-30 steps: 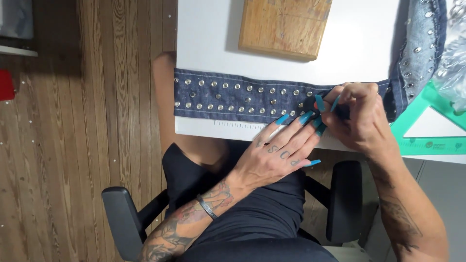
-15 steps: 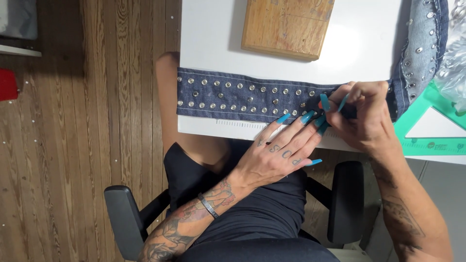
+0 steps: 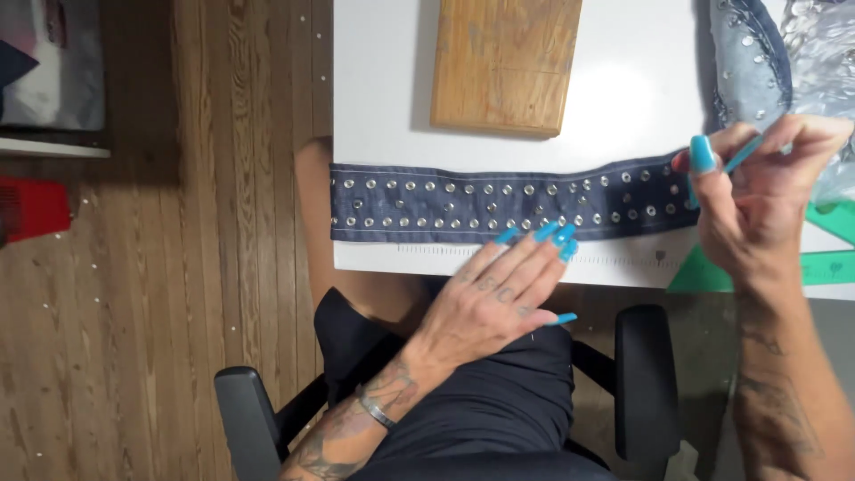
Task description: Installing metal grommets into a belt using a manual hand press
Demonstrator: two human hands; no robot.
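A home craft workspace: a white table on worn wood-plank flooring, with a wooden block, studded denim strip, green ruler and black office chair.
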